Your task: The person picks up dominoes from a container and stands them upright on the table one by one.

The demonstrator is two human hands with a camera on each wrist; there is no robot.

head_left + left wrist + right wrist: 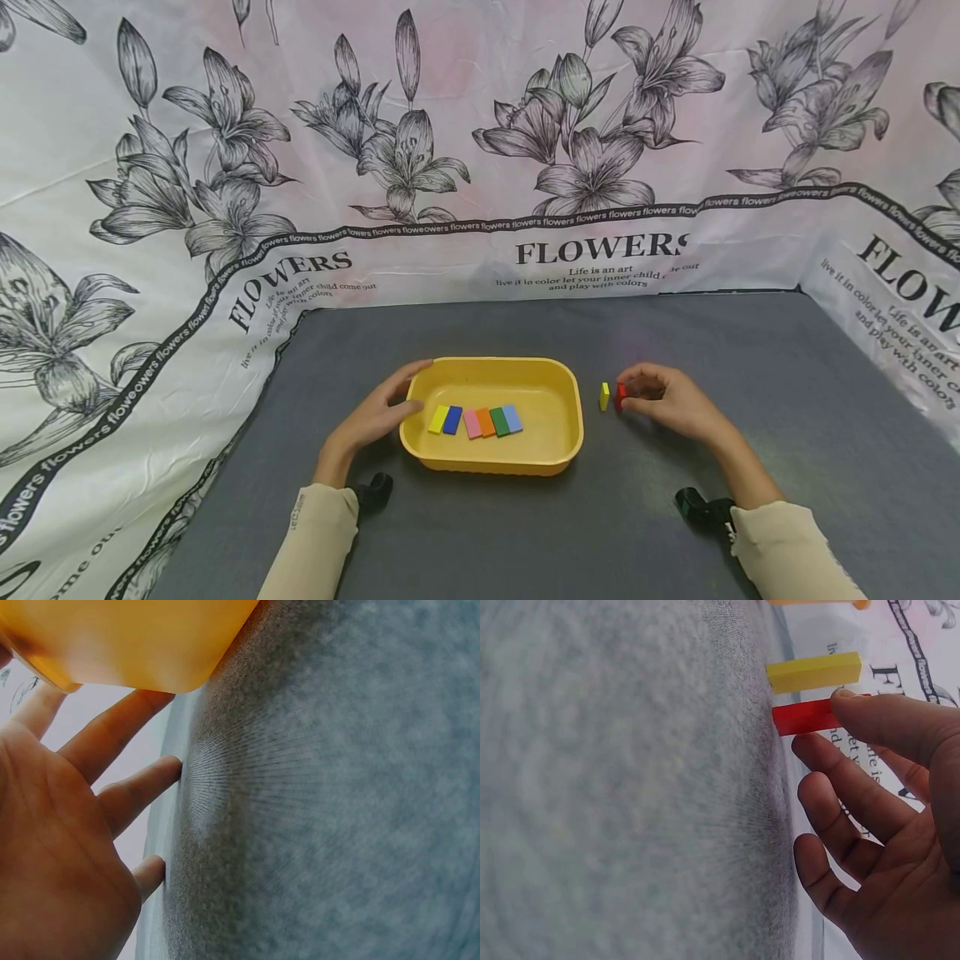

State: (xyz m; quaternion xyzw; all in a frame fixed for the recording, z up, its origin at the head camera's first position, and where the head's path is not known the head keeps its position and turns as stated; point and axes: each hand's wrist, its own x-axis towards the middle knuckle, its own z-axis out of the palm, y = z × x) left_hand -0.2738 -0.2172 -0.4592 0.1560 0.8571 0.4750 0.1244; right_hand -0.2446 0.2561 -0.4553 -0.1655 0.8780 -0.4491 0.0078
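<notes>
A yellow tray (491,454) lies on the dark cloth. My left hand (377,414) rests against its left end, thumb at the rim; in the left wrist view the outstretched fingers (120,735) are spread, some touching the tray's outer wall. My right hand (675,403) pinches a red block (620,397) between thumb and forefinger, the other fingers loosely bent. That block is upright, its lower end at the cloth in the right wrist view. Just left of it, a yellow block (604,397) stands on end, apart from the red one.
Inside the tray lie flat blocks: yellow (438,419) and blue (452,420) side by side, then pink (472,423), orange (487,422), green (499,421) and light blue (512,418) in a row. A flower-printed sheet (480,275) borders the dark cloth (570,533) at back and sides.
</notes>
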